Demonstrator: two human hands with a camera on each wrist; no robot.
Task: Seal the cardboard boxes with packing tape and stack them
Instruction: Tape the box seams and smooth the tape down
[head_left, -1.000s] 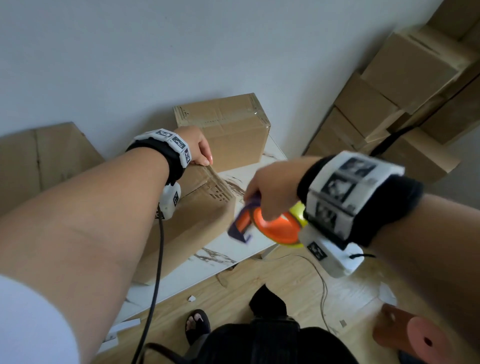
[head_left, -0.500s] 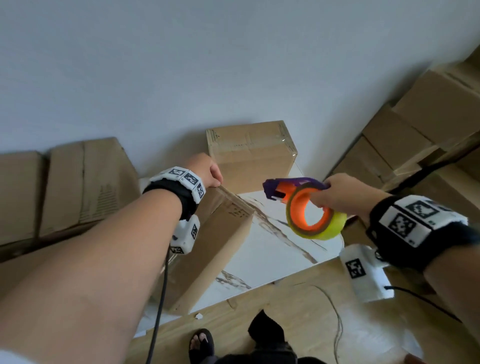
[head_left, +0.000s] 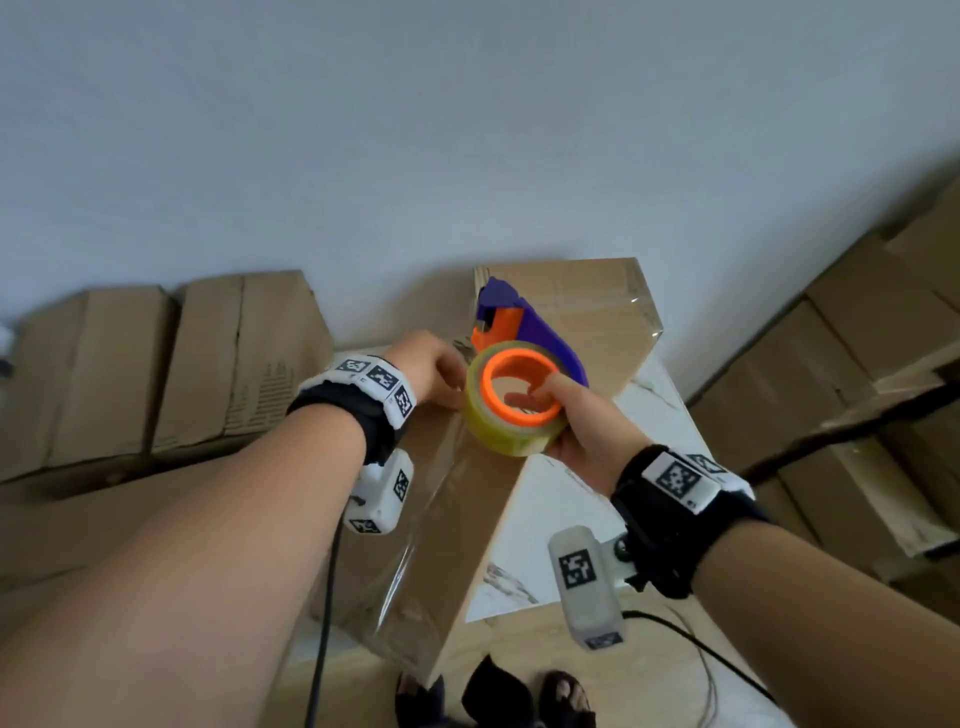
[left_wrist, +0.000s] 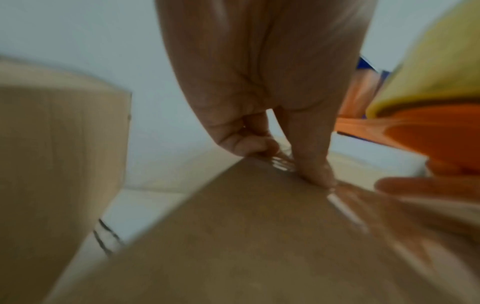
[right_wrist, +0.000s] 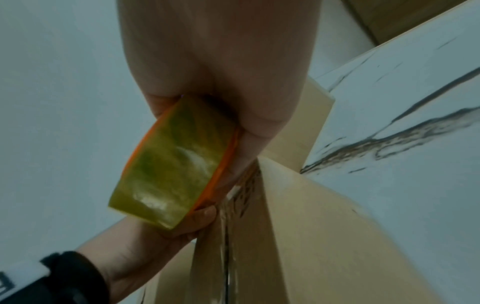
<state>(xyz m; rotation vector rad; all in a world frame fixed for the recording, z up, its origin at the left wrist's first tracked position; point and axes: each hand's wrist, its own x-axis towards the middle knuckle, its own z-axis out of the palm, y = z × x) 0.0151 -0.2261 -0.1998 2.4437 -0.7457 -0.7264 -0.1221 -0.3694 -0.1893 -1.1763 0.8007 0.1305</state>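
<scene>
Because my left wrist view is blurred, I can make out little there beyond my left hand (left_wrist: 262, 102), its fingertips (left_wrist: 315, 174) curled down and pressing shiny clear tape at the far end of the cardboard box (left_wrist: 246, 236); whether they pinch anything I cannot tell. From my head, the tape roll hides those fingers, and my left forearm covers much of the box's left side. My right hand (head_left: 587, 431) grips the tape dispenser (head_left: 519, 384), fingers hooked through its orange core and thumb against the outside of the yellow-green roll. It sits just above the far end of the box, right beside my left hand. The dispenser has a purple frame with an orange piece near its tip, pointing away from me. The box (head_left: 457, 530) lies lengthwise on the white marbled table (head_left: 561, 499), a glossy strip of clear tape running along its top seam. A second sealed box (head_left: 587, 306) stands behind it against the wall.
</scene>
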